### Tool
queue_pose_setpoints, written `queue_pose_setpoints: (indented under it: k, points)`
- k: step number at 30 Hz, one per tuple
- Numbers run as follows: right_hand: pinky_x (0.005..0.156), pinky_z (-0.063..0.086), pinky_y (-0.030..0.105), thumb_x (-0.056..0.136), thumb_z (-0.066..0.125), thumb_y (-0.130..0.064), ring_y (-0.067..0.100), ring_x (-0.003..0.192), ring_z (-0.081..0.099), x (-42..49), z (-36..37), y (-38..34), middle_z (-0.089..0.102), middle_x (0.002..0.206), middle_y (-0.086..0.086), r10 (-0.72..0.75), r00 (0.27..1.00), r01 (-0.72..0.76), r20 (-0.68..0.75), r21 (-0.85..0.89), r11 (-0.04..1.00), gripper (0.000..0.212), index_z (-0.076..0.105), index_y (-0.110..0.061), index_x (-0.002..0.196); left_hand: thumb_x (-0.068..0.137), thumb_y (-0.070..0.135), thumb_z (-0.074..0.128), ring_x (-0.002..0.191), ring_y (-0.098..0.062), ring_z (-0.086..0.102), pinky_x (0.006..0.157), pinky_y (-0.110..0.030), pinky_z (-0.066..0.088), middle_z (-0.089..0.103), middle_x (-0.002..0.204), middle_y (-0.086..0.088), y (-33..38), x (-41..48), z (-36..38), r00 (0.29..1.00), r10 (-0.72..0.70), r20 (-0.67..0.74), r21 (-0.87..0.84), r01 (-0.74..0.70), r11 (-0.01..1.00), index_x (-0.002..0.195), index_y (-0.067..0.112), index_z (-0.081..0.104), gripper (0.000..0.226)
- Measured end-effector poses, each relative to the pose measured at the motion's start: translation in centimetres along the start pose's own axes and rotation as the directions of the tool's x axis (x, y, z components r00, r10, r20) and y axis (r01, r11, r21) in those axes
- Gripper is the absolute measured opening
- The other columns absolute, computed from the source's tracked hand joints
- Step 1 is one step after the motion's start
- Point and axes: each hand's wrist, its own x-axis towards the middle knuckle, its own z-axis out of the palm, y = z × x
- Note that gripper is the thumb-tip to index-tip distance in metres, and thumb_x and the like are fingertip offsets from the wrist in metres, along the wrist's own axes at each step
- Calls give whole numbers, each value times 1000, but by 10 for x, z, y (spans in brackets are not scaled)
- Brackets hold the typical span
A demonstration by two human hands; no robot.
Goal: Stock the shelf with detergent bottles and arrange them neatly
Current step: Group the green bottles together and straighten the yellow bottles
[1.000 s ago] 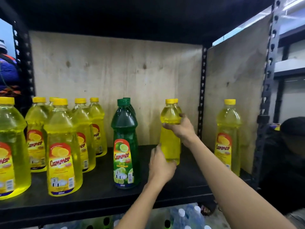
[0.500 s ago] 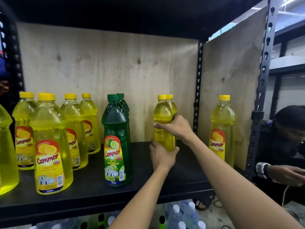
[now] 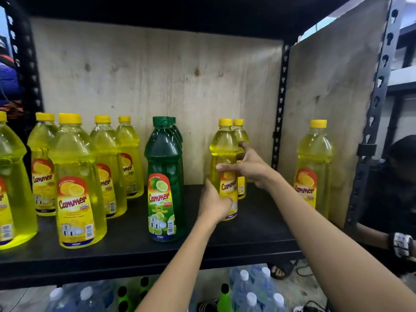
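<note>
A yellow detergent bottle (image 3: 223,152) stands upright on the black shelf (image 3: 126,251), right of centre, its label facing front. My left hand (image 3: 213,202) grips its lower body from the left. My right hand (image 3: 251,167) holds its middle from the right, thumb across the front and index finger raised. A second yellow bottle (image 3: 241,135) stands directly behind it, partly hidden. A row of green lime bottles (image 3: 164,167) stands to the left, and several yellow bottles (image 3: 76,181) fill the shelf's left side. One yellow bottle (image 3: 314,158) stands alone at the right.
Plywood panels (image 3: 157,86) close the shelf's back and right side. Black slotted posts (image 3: 280,109) frame it. Water bottles (image 3: 247,289) sit on the floor below. Another person (image 3: 400,199) crouches beyond the right post. Bare shelf lies between the held bottle and the lone one.
The held bottle has been turned so its label faces front. My right hand slid down from its neck to its middle; my left hand stays at the base.
</note>
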Motion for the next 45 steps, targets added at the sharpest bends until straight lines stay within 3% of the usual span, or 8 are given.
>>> queue_pose_setpoints:
  k: [5, 19, 23, 27, 29, 33, 41, 45]
  points:
    - [95, 56, 41, 53, 96, -43, 22, 110, 65, -1, 27, 3, 64, 123, 4, -125, 967, 75, -223, -221, 972, 106, 35, -24, 137, 67, 37, 88, 126, -30, 55, 96, -43, 50, 51, 139, -6, -4, -1, 3, 995, 8, -104, 84, 1, 996, 144, 22, 29, 98]
    - [70, 53, 26, 67, 86, -50, 20, 102, 64, -49, 12, -10, 60, 118, -1, -56, 992, 31, -112, -212, 977, 102, 21, -30, 143, 70, 49, 84, 128, -26, 55, 104, -46, 49, 54, 140, -2, -4, -48, -11, 994, 111, 7, 154, -111, 982, 144, 29, 30, 93]
    - [84, 55, 35, 70, 86, -46, 21, 107, 63, -60, 17, -16, 58, 119, -2, -60, 992, 35, -106, -230, 973, 98, 22, -30, 142, 73, 44, 84, 131, -25, 53, 106, -47, 47, 52, 142, -1, 2, -54, -18, 994, 95, 54, 140, -102, 985, 147, 29, 28, 94]
    - [102, 49, 49, 73, 86, -22, 24, 115, 65, -64, -12, -14, 67, 126, 3, 83, 983, -101, 165, 108, 989, 85, 35, -33, 141, 83, 11, 74, 116, -15, 60, 101, -39, 51, 62, 135, 2, -5, -45, -32, 986, 32, 161, -3, -32, 999, 146, 29, 37, 75]
    - [96, 53, 49, 85, 71, -3, 26, 103, 70, -56, -30, -4, 73, 116, 10, 125, 987, -152, 99, 349, 925, 65, 45, -25, 139, 92, 6, 60, 111, -9, 58, 88, -28, 52, 62, 136, 4, -10, -39, -35, 996, 29, 88, -94, -21, 995, 147, 27, 42, 63]
    - [68, 49, 33, 96, 49, 1, 17, 82, 62, -25, -27, 22, 68, 95, 3, 262, 911, -180, -320, 264, 948, 45, 49, -18, 137, 104, 28, 44, 110, -14, 63, 81, -30, 53, 67, 126, 2, -3, -29, -27, 993, -116, -28, -369, 98, 924, 139, 27, 55, 37]
    - [79, 57, 38, 85, 72, 3, 35, 123, 59, 22, -3, 58, 57, 136, 17, 229, 946, -181, -230, 211, 961, 79, 33, -15, 151, 103, 46, 40, 96, -21, 71, 78, -35, 53, 77, 98, -3, -3, -2, -19, 946, -307, 100, -488, 316, 814, 112, 22, 69, 39]
    - [57, 50, 23, 88, 71, -2, 22, 99, 65, 27, -1, 68, 64, 130, 14, 187, 965, -145, -187, 216, 966, 68, 39, -13, 146, 100, 33, 55, 76, -24, 72, 74, -40, 60, 76, 70, -4, 9, 15, -21, 931, -298, 211, -450, 363, 816, 80, 17, 71, 30]
